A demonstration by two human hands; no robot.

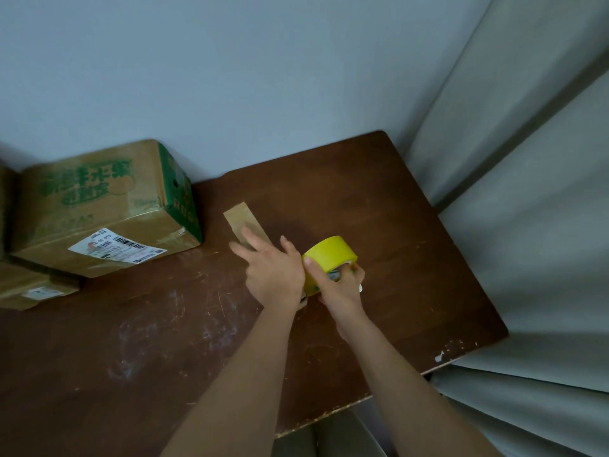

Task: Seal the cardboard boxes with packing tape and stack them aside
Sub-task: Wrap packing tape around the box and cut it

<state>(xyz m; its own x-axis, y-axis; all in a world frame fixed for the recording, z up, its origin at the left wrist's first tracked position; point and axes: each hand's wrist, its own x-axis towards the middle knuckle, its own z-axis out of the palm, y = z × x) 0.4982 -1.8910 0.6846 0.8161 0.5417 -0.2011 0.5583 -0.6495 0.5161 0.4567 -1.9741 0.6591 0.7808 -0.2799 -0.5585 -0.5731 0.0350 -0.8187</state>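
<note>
A yellow roll of packing tape (329, 255) stands on edge on the brown table (164, 341). My right hand (341, 286) grips the roll, thumb on its outer face and fingers in its core. A strip of tan tape (242, 224) runs from the roll flat along the table toward the wall. My left hand (272, 270) lies on that strip with its fingers straight. A cardboard box with green print and a shipping label (102, 209) sits at the table's far left against the wall. A smaller cardboard box (33, 290) lies in front of it at the left edge.
A grey-blue wall (263, 77) backs the table. Grey curtains (527, 225) hang along the table's right side. The table's near right edge (329, 420) is chipped, with the floor below it.
</note>
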